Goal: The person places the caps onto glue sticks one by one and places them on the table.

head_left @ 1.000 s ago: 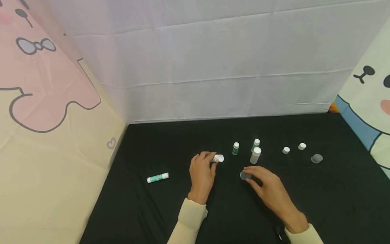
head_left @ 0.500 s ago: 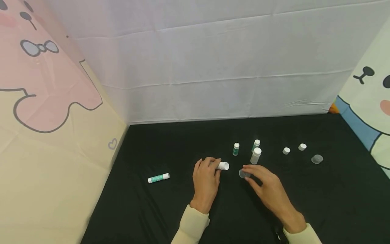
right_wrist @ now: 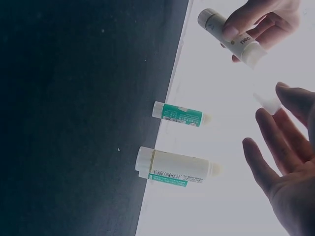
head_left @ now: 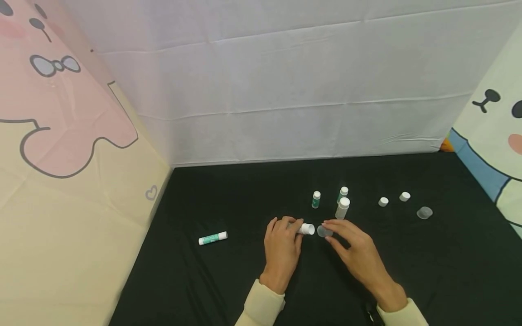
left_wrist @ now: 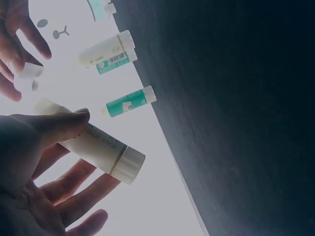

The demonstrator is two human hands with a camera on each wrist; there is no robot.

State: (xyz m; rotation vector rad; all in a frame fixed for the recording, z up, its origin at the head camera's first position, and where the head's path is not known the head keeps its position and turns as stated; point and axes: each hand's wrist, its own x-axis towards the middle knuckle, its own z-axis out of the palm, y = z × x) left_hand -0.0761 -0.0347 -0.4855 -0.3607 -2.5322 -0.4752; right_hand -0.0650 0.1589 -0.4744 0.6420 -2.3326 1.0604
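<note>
My left hand (head_left: 281, 251) grips a white glue stick (head_left: 306, 229) lying roughly level, its open-looking end facing right; the left wrist view shows "GLUE STICK" printed on its barrel (left_wrist: 101, 147). Between the thumb and fingertips of my right hand (head_left: 360, 256) is a small translucent cap (head_left: 324, 231), pinched a short gap from that end. In the right wrist view the cap (right_wrist: 269, 102) and the glue stick (right_wrist: 229, 35) are apart. Behind the hands stand a green glue stick (head_left: 316, 200) and a larger white glue stick (head_left: 342, 208), which partly hides another green one (head_left: 341, 194).
A green and white glue stick (head_left: 213, 238) lies at the left of the black tabletop (head_left: 232, 194). Two white caps (head_left: 383, 202) and a translucent cup-like cap (head_left: 424, 213) sit to the right. White cloth (head_left: 261, 90) hangs behind, with printed cloths on both sides.
My left hand has moved right and nearer with the white glue stick, closing the gap to the translucent cap. The right hand has shifted only slightly left.
</note>
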